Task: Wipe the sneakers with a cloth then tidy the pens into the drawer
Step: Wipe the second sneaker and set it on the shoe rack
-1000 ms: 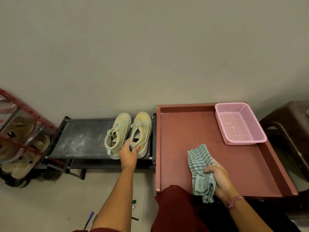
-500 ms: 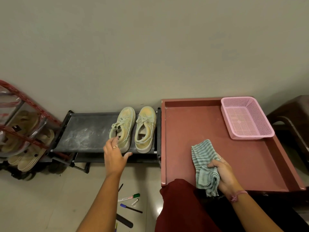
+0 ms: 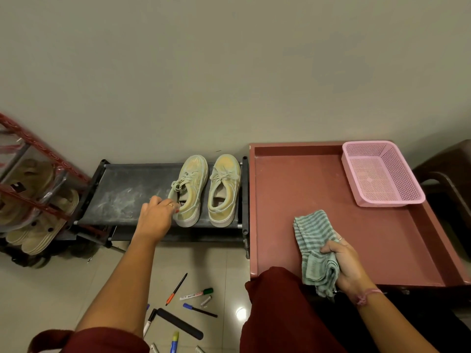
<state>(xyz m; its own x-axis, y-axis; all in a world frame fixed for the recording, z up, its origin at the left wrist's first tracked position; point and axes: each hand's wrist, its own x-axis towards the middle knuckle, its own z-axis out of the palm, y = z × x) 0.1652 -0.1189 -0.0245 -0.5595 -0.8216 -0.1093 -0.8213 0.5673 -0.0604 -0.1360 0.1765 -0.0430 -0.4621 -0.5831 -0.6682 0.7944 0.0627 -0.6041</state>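
Note:
A pair of dusty pale green sneakers stands on a low black shoe rack: the left sneaker and the right sneaker, toes to the wall. My left hand is at the left sneaker's heel, fingers curled onto its collar. My right hand grips a green striped cloth over the front of the open red-brown drawer. Several pens and markers lie scattered on the floor tiles between my arms.
A pink mesh basket sits in the drawer's far right corner. A red rack with sandals stands at the left. A dark brown chair is at the right edge. My knee in maroon cloth overlaps the drawer's front.
My left hand let go between the two sneakers, drew back, and now holds the left sneaker's heel. The view tilted down and shows more pens. My right hand kept the cloth.

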